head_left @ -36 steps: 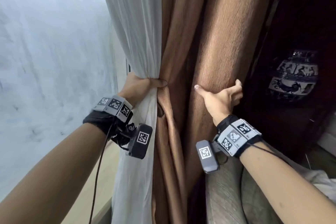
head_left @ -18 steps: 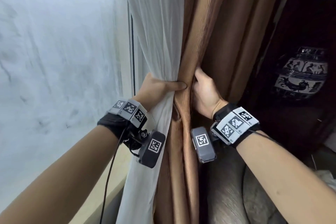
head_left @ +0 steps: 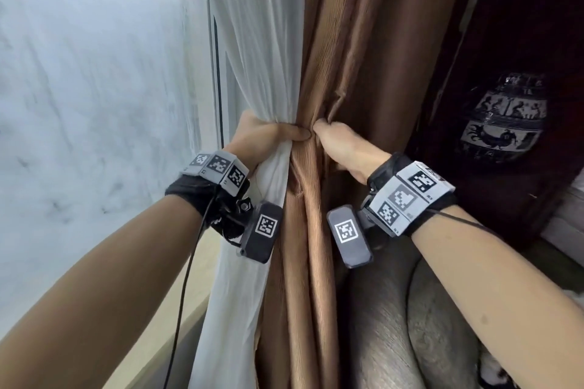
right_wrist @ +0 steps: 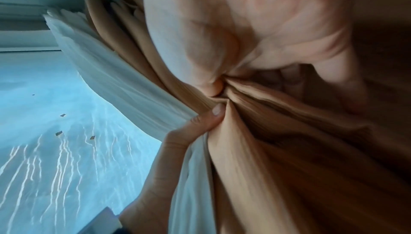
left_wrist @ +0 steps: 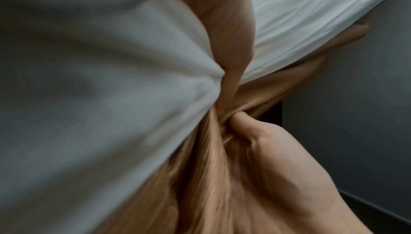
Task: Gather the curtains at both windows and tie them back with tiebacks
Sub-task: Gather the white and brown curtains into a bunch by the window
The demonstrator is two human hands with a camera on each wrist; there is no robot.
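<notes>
A white sheer curtain [head_left: 252, 41] and a brown curtain [head_left: 354, 50] hang side by side at the window's right edge, bunched together at waist height. My left hand [head_left: 268, 139] grips the white curtain [left_wrist: 100, 79] from the left, its thumb across the front. My right hand [head_left: 341, 145] grips the brown curtain [right_wrist: 278, 141] from the right, thumb tip nearly meeting the left thumb. The right wrist view shows brown folds drawn into a tight knot of creases under my fingers [right_wrist: 213, 114]. No tieback is in view.
A frosted window pane [head_left: 94, 104] fills the left, with a pale sill [head_left: 189, 309] below. A dark cabinet holding a black-and-white painted vase [head_left: 505, 117] stands at the right. A grey cushioned seat [head_left: 395, 325] sits under my right forearm.
My right hand has left the brown curtain's outer edge and swept its folds leftward until it meets my left hand. The bundle has narrowed, and the view has drifted right.
</notes>
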